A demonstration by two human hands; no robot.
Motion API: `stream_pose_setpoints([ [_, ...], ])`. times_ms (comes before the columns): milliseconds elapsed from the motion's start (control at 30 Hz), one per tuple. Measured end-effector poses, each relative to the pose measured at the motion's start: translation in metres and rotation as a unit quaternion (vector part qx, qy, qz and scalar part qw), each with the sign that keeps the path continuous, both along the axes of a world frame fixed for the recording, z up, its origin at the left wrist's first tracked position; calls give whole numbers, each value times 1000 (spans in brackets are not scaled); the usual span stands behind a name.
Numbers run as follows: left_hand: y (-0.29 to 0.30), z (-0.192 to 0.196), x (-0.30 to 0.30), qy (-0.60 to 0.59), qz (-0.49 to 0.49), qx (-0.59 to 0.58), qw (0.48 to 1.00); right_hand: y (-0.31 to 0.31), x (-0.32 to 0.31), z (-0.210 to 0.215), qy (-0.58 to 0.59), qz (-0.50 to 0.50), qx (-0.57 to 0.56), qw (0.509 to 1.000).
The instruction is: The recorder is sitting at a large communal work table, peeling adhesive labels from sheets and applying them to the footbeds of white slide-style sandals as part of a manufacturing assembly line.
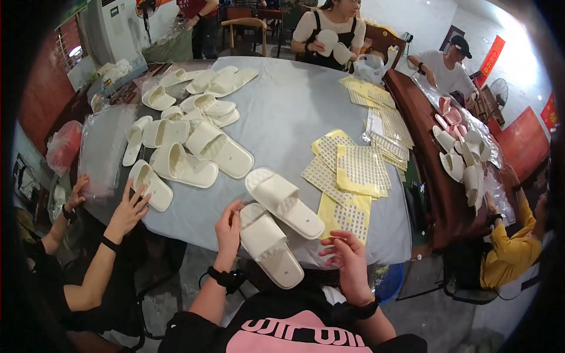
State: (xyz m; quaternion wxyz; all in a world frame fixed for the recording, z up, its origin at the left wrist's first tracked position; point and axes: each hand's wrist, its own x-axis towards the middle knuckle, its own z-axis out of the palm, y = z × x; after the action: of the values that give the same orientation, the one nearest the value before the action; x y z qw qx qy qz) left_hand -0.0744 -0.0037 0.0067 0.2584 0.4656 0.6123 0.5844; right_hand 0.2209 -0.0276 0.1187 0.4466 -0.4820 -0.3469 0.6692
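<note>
Close in front of me are two cream slippers: the nearer slipper [271, 250] juts past the table edge, and the farther slipper [288, 206] lies beside it. Each has a small dark mark on its heel. My left hand [227, 234] is closed on the side of the nearer slipper, near its strap. On the right, my right hand [348, 259] is raised with its fingers curled together by a yellow-backed sticker sheet [347, 219]. Anything between those fingertips is too small to make out. More sticker sheets [362, 167] overlap beyond it.
Several cream slippers [220, 150] crowd the left of the grey-covered table [282, 106]. A neighbour's hand [130, 209] touches one slipper, near clear plastic bags [106, 150]. Across the table, a person [332, 35] holds slippers. A brown table [424, 165] with pink and cream slippers stands right.
</note>
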Motion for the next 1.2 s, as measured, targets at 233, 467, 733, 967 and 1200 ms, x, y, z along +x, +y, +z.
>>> stream_pose_setpoints([
  [233,6,26,3,-57,-32,-123,990,0,9,-46,-295,-2,179,939],
  [467,44,30,-22,-82,-41,-70,993,7,1,-55,-508,7,430,746],
  [733,72,25,-13,22,-63,41,997,28,-7,-80,-518,140,506,675],
  [967,72,28,-18,199,-151,56,967,28,-14,-78,-529,123,509,668],
  [1200,41,75,7,365,-157,38,917,28,-9,-82,-532,117,505,669],
])
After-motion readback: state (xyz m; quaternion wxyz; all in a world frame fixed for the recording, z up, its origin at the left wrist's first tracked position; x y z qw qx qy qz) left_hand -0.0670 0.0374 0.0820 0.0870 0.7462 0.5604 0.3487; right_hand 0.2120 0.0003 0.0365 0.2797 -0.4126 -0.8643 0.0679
